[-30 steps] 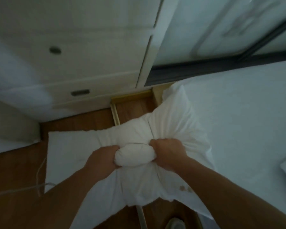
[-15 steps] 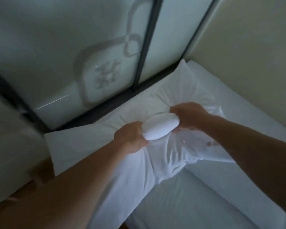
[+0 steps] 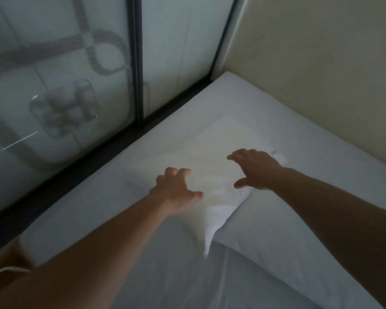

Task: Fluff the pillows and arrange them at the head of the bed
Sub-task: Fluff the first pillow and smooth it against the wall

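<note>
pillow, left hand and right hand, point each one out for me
pillow (image 3: 212,152): head view, its flat upper face.
left hand (image 3: 176,189): head view, back of the hand.
right hand (image 3: 255,168): head view, back of the hand.

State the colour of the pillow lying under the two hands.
White, soft fabric pillow, seen in the head view.

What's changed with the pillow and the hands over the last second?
The pillow went from being held over the wooden floor to lying on the bed, up in the corner by the glass panel. Both hands had its middle bunched in a tight grip; now the left hand and right hand are open above it. A second pillow lies beside it.
</note>
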